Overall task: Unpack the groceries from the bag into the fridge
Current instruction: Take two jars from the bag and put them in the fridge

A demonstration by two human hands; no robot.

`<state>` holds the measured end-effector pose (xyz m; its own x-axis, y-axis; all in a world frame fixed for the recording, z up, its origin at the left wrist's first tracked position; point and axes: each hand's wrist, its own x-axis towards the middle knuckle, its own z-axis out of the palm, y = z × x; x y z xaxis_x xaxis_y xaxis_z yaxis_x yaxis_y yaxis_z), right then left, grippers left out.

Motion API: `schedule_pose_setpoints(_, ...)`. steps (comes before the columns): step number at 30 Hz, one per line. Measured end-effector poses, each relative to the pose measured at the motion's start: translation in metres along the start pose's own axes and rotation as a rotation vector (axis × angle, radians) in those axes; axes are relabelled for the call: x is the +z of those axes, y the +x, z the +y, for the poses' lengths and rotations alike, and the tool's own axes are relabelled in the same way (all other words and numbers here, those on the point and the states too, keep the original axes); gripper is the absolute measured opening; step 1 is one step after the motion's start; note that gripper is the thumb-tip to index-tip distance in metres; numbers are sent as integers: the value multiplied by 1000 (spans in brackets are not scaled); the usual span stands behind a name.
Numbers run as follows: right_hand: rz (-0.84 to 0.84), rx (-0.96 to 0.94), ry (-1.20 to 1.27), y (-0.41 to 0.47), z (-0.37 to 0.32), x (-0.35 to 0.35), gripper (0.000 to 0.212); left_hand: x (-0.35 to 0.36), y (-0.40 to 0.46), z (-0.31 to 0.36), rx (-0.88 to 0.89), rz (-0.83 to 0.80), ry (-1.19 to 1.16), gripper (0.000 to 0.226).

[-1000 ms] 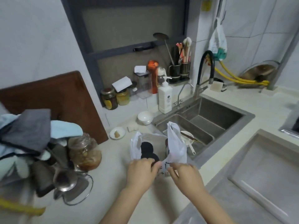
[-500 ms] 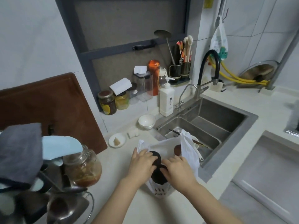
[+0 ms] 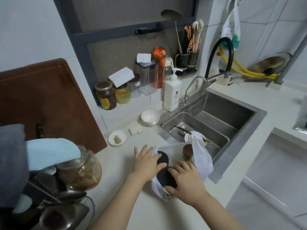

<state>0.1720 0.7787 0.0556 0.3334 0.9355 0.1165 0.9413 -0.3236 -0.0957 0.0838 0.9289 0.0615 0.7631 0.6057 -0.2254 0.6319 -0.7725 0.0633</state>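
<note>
Head view, white plastic bag (image 3: 201, 161) on counter, both hands inside, left hand (image 3: 146, 163) and right hand (image 3: 186, 181) curled round dark container (image 3: 165, 177), brown-lidded jar (image 3: 187, 151) just beyond right hand

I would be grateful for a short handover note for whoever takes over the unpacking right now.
Left hand: fingers curled on the black lid of a dark container in the bag.
Right hand: grips the dark container lower down.
The white plastic bag stands open on the counter at the edge of the sink; a brown-lidded jar is also inside.
Done: bag opened. Nothing is out yet.
Left: lift out the container and the jar and put them in the fridge, which is not in view.
</note>
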Motion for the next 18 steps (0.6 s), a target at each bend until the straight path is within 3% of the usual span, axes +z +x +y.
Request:
schedule_pose_setpoints(12,-17,41,125,-5,-1,-6,63,9,17,-31,66,-122,-65,76)
schedule_pose_setpoints(18,97,168,478,-2,2,-28,60,4,31,-29,92,-168,-45,89)
